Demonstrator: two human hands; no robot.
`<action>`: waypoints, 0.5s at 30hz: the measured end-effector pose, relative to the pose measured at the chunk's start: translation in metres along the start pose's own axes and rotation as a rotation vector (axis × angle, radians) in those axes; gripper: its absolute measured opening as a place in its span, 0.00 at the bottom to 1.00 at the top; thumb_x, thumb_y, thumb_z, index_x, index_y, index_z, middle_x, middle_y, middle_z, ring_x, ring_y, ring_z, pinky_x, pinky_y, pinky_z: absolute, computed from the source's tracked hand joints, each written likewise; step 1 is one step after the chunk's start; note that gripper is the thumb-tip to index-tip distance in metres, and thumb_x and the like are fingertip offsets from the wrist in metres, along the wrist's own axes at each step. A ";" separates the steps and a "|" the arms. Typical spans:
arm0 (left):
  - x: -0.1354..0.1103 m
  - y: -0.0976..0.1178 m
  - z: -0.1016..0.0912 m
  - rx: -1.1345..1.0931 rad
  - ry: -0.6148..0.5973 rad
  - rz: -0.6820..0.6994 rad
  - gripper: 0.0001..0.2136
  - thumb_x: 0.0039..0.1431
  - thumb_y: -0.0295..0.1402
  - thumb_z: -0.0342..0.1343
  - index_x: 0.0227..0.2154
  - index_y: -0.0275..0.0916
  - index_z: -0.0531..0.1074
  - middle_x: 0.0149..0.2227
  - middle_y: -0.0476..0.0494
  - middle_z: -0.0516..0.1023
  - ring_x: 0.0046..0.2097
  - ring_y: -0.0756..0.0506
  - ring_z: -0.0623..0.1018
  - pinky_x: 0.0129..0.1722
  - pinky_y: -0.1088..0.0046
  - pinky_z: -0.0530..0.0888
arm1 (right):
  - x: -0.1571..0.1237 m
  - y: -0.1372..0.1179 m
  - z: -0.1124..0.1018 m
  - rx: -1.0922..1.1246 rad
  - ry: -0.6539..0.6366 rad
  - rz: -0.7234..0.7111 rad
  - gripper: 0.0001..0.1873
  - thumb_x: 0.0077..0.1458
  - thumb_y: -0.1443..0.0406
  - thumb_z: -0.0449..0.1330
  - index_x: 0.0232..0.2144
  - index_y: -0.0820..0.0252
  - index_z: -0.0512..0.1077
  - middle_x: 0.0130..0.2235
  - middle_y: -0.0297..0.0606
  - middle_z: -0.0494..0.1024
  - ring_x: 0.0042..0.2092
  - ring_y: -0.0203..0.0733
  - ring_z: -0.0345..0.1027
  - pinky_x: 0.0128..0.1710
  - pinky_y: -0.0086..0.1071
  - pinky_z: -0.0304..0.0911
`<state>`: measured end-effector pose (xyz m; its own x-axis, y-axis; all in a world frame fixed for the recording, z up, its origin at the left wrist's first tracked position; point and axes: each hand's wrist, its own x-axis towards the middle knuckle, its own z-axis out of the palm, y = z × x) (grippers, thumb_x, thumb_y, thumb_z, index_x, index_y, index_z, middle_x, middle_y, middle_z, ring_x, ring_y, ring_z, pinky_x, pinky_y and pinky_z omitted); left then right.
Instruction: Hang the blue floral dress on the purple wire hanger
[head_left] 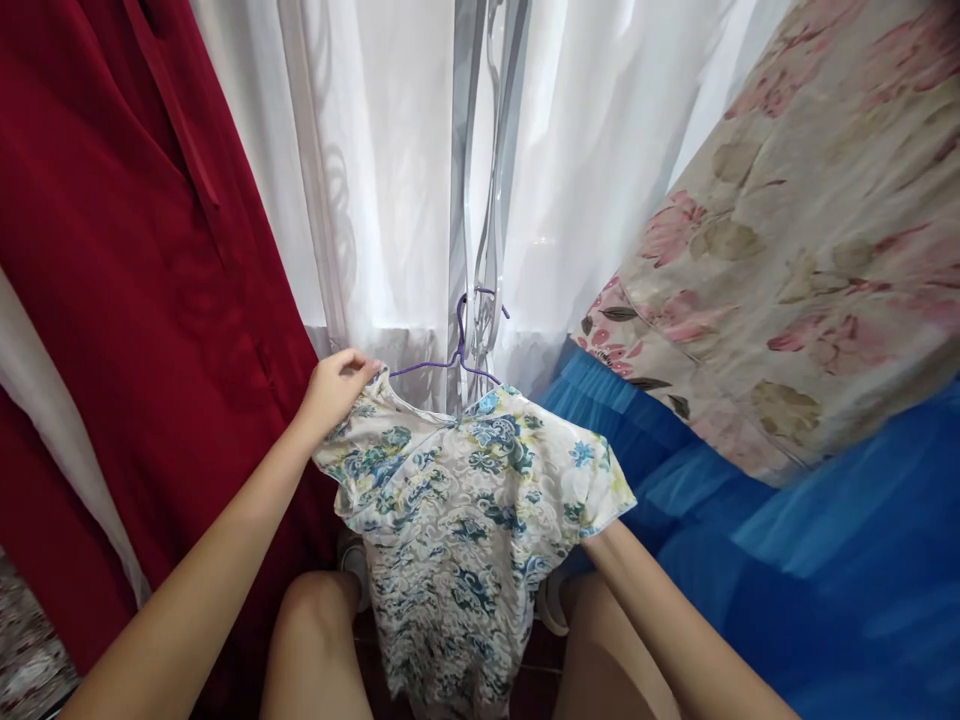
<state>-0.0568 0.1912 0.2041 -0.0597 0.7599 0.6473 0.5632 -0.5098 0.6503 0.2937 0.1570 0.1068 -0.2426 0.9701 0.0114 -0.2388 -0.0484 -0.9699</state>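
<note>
A short-sleeved blouse [469, 520] with blue, green and yellow flowers on a pale ground hangs in front of me on a thin purple hanger [459, 345]. The hanger's hook is up against the white scrolled metal bars behind it. My left hand [339, 388] pinches the blouse's left shoulder between thumb and fingers, close to the end of the hanger. My right forearm [637, 580] reaches up under the sleeve on the other side. The cloth covers my right hand, so its fingers do not show.
White sheer curtains [397, 180] hang behind the metal bars [480, 150]. Dark red cloth [150, 300] drapes on the left. A beige floral fabric [810, 250] overhangs blue gathered cloth [750, 540] on the right. My knees [319, 620] flank the blouse, above a dark floor.
</note>
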 end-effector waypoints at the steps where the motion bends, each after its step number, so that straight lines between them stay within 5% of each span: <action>1: -0.005 -0.005 -0.003 -0.019 -0.025 -0.005 0.16 0.60 0.44 0.56 0.24 0.37 0.69 0.25 0.50 0.69 0.28 0.50 0.68 0.28 0.75 0.64 | -0.003 0.002 -0.004 0.041 0.049 -0.013 0.22 0.50 0.50 0.67 0.48 0.41 0.76 0.51 0.33 0.81 0.60 0.55 0.68 0.57 0.42 0.71; 4: -0.023 -0.009 -0.010 -0.058 -0.165 0.006 0.19 0.63 0.47 0.52 0.25 0.36 0.71 0.25 0.50 0.68 0.29 0.49 0.67 0.29 0.75 0.64 | -0.014 0.007 -0.018 0.175 0.181 -0.038 0.20 0.49 0.47 0.66 0.43 0.43 0.77 0.47 0.33 0.83 0.57 0.55 0.72 0.56 0.45 0.71; 9: -0.047 -0.008 -0.009 -0.107 -0.278 -0.077 0.19 0.61 0.49 0.56 0.33 0.36 0.76 0.31 0.48 0.75 0.33 0.47 0.72 0.31 0.76 0.68 | -0.035 -0.012 -0.035 0.255 0.228 -0.149 0.26 0.55 0.42 0.58 0.47 0.49 0.75 0.44 0.39 0.84 0.51 0.58 0.76 0.49 0.48 0.74; 15: -0.051 -0.002 -0.012 -0.280 -0.304 -0.263 0.25 0.60 0.54 0.54 0.27 0.34 0.75 0.25 0.45 0.75 0.27 0.47 0.72 0.26 0.74 0.68 | -0.045 -0.045 -0.031 0.062 0.341 -0.346 0.13 0.53 0.55 0.67 0.39 0.51 0.76 0.38 0.35 0.84 0.47 0.52 0.77 0.44 0.38 0.75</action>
<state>-0.0646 0.1492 0.1745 0.0971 0.9395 0.3286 0.3159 -0.3421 0.8850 0.3443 0.1233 0.1429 0.1799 0.9538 0.2406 -0.3093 0.2870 -0.9066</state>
